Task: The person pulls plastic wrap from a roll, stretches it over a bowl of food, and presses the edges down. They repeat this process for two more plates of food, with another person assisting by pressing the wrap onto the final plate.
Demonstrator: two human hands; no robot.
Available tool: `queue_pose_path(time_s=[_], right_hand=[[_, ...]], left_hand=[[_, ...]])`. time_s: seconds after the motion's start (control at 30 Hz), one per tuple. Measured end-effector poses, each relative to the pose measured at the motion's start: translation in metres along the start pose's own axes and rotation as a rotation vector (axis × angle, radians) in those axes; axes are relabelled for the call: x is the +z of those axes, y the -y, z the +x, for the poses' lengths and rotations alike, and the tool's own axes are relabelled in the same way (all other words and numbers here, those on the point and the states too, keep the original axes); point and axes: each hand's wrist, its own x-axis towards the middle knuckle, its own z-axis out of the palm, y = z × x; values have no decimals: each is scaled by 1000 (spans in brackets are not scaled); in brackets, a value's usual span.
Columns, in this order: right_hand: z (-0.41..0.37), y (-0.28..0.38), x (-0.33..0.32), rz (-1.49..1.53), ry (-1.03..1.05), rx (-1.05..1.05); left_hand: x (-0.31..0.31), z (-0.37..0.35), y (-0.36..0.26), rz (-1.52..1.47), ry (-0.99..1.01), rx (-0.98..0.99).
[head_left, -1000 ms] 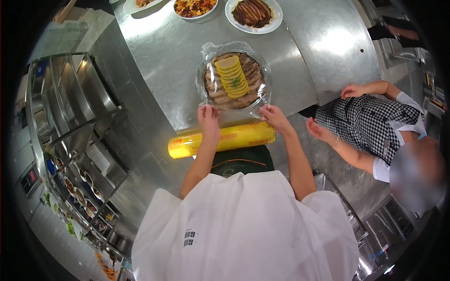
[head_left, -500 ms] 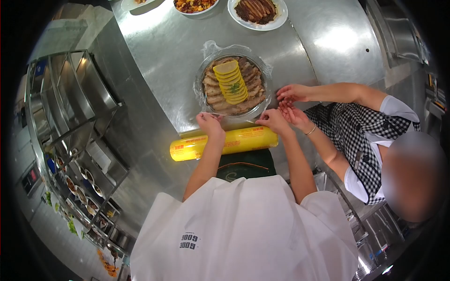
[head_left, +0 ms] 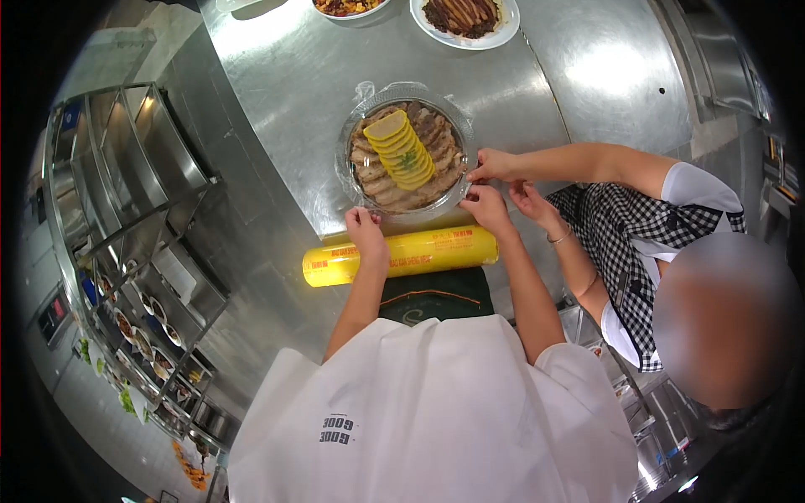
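A round glass dish (head_left: pixel 342 159) holds sliced meat (head_left: pixel 390 183) with a row of yellow-edged slices (head_left: pixel 402 151) on top, under clear film. My left hand (head_left: pixel 366 230) pinches the film at the near left rim. At the near right rim my right hand (head_left: pixel 487 209) has its fingers closed on the film edge. A yellow roll (head_left: pixel 428 251) lies between my forearms and the dish, partly behind my left wrist. A co-worker's hand (head_left: pixel 493 165) touches the dish's right rim; the co-worker's other hand (head_left: pixel 530 204) is just right of mine.
The steel table (head_left: pixel 285 117) carries a plate of dark sliced meat (head_left: pixel 509 32) and a bowl of colourful food (head_left: pixel 348 8) at the far side. A co-worker in a checked apron (head_left: pixel 599 239) stands at the right. Steel shelving (head_left: pixel 126 168) with dishes is at the left.
The dish has shifted slightly left, and its yellow-edged slices sit more tilted. Both my hands have moved a little left. The co-worker's upper hand has reached the dish's rim.
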Motion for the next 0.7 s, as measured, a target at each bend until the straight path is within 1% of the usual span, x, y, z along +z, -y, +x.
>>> queue_pose_path(time_s=[0.03, 0.1, 0.17, 0.2, 0.23, 0.27, 0.33, 0.47, 0.53, 0.57, 0.63, 0.67, 0.7], right_hand=[[1, -4, 2, 69, -33, -38], [5, -8, 7, 125, -40, -34], [10, -9, 11, 180, -49, -33], [11, -8, 11, 200, -103, 17], [11, -2, 14, 219, -157, 69], [11, 2, 18, 219, -158, 67], [12, 8, 24, 388, -336, 79], [12, 4, 46, 429, -399, 101], [8, 16, 74, 635, -870, 138], [2, 25, 81, 634, -872, 138], [-18, 66, 81, 985, -821, 605], [-21, 83, 79, 986, -820, 607], [-24, 95, 77, 1258, -568, 541]], left_hand=[[1, 1, 0, 2, 34, 30], [3, 4, 2, 7, 63, 62], [5, 14, 6, 0, 142, 155], [10, 13, 4, 0, 142, 157], [15, 11, -1, -84, 177, 164], [22, 9, -6, -169, 213, 172], [33, 8, -12, -185, 242, 171], [37, 25, -11, -197, 306, 143], [36, 26, -11, -194, 331, 142], [35, 27, -10, -186, 353, 139], [32, 24, -10, -202, 376, 132], [30, 23, -10, -220, 401, 127], [30, 22, -11, -219, 402, 126]])
